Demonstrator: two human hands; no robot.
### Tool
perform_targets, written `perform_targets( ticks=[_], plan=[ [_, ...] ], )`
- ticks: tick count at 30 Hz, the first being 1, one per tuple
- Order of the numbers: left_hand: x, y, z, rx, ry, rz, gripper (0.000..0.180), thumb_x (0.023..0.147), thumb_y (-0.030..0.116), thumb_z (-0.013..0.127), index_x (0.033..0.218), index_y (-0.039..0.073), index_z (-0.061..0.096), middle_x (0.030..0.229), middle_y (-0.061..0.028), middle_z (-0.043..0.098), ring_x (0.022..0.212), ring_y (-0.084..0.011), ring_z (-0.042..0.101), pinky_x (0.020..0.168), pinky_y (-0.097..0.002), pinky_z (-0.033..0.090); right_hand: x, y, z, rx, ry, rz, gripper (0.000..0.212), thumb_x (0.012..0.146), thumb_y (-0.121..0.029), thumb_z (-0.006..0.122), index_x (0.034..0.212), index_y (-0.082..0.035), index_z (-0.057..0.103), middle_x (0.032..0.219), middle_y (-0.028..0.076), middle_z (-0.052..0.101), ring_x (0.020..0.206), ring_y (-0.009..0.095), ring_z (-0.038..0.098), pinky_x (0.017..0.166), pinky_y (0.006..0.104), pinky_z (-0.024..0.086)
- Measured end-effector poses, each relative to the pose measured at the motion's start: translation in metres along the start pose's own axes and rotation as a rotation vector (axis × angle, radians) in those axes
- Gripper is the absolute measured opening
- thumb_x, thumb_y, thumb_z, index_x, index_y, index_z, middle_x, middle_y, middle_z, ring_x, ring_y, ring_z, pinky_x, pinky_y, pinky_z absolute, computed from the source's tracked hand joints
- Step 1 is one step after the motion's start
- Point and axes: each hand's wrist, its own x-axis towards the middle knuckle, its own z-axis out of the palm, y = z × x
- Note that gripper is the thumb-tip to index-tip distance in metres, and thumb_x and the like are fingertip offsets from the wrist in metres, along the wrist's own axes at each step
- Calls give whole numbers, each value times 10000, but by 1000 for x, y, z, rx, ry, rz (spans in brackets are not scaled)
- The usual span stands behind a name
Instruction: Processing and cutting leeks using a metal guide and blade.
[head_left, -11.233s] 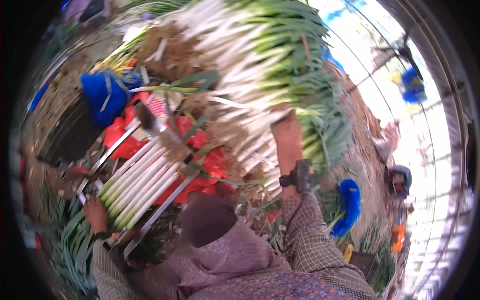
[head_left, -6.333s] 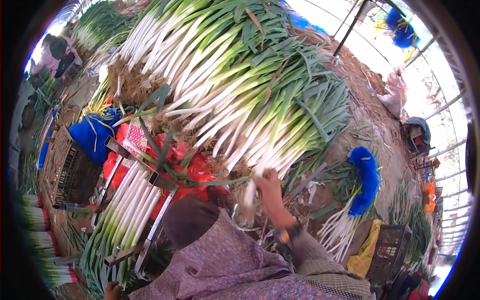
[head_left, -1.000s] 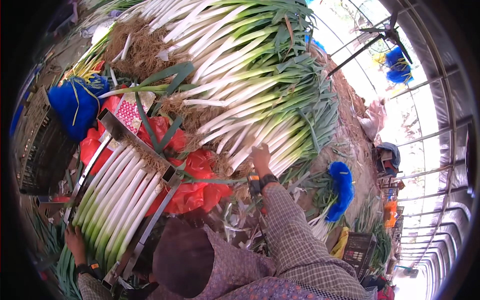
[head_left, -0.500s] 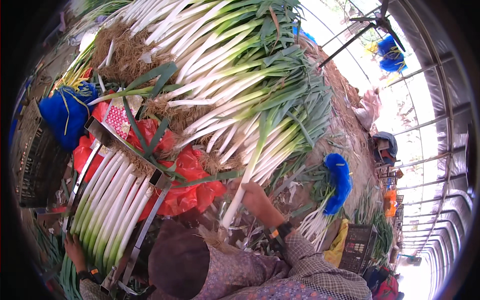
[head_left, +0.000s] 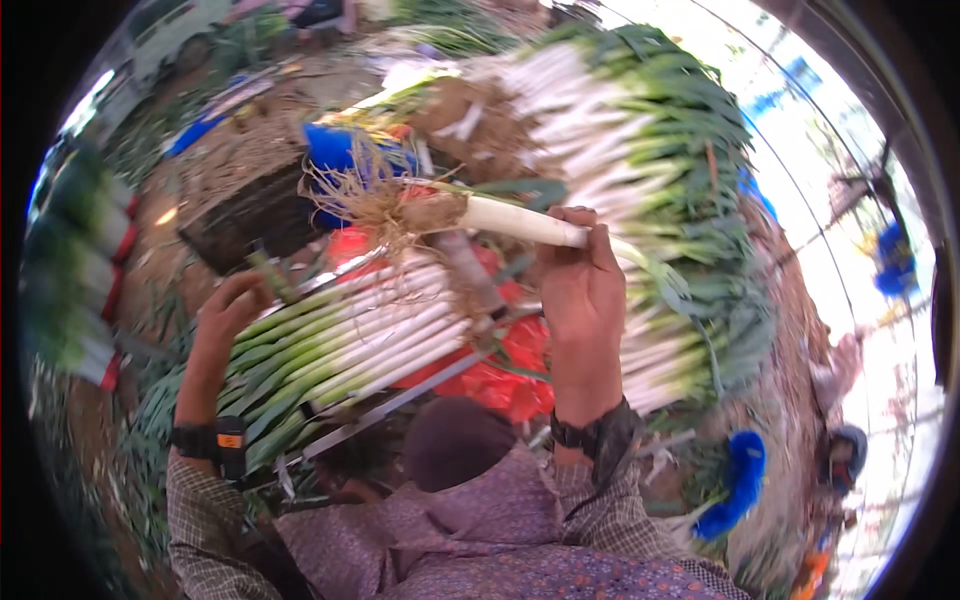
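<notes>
My right hand (head_left: 578, 290) is shut on one leek (head_left: 505, 218), held level above the metal frame (head_left: 385, 402), its white shaft and tangled brown roots pointing left. My left hand (head_left: 228, 312) rests on the green end of the row of leeks (head_left: 350, 335) lying side by side in that frame, its fingers bent over the leaves. Behind them rises a big heap of leeks (head_left: 650, 170), white stems to the left and green tops to the right.
Red plastic bags (head_left: 505, 370) lie under the frame. A blue bag (head_left: 345, 150) and a dark crate (head_left: 255, 215) sit at the back left. Bundled leeks (head_left: 80, 270) stack at far left. Blue string bunches (head_left: 735, 480) lie on the ground at right.
My right hand has lifted one leek out of the heap and swung it up over the frame. My left hand has moved from the frame's near end up onto the laid leeks.
</notes>
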Motion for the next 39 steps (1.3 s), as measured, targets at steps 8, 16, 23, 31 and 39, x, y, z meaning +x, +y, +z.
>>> perform_targets(
  ticks=[8,16,23,31,39],
  plan=[
    [-114,172,37,-583,-251,140,699,896,517,474,1327,-29,399,1108,-199,588,968,-295,620,828,-418,529,-69,116,123,-95,-267,121,232,957,-129,476,1161,-20,492,991,89,549,1007,213,539,1035,401,417],
    [-195,187,11,-184,-72,74,377,771,73,703,1131,23,603,983,-7,601,864,-82,547,769,-241,445,-87,135,131,-212,-384,252,336,934,-103,522,1265,-115,461,963,52,532,932,194,523,968,438,425],
    [-213,162,8,68,-203,229,260,736,39,716,965,42,592,892,24,568,838,-70,522,760,-231,422,-102,131,148,-242,-534,349,393,929,-95,526,1313,-96,442,950,39,512,913,174,512,925,399,425],
    [-222,162,39,41,-193,223,270,717,45,743,923,54,569,859,37,562,796,-52,521,714,-218,429,-104,116,155,-283,-524,387,405,911,-63,545,1300,-123,449,949,32,516,897,158,527,870,387,474],
    [-207,138,57,319,-45,635,222,706,34,745,792,66,543,798,-4,567,764,-119,564,651,-253,439,-97,113,151,-272,-322,250,310,906,20,498,1210,-40,495,925,57,515,857,159,537,786,337,487]
  ],
)
